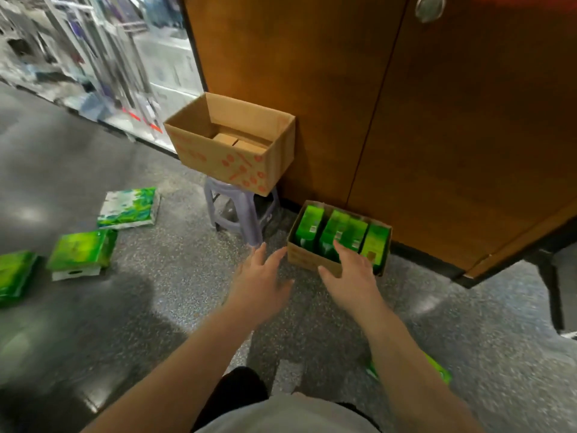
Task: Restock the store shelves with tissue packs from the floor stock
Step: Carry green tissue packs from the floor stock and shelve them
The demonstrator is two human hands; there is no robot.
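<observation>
A small cardboard box [299, 256] stands on the floor against the wooden cabinet, with three green tissue packs [343, 232] upright in it. My right hand [352, 276] reaches over its near edge, fingers spread, holding nothing. My left hand [259, 282] hovers open just left of the box. Three more green tissue packs lie on the floor to the left: one [128, 207] flat, one [81, 253] in front of it, one [14, 275] at the frame's edge. Another green pack [440, 371] shows under my right forearm.
An open cardboard carton [231, 164] sits on a purple plastic stool [240, 210] left of the small box. The wooden cabinet [406, 120] fills the right side. Blurred store shelves [93, 57] run along the far left. The floor is grey speckled stone.
</observation>
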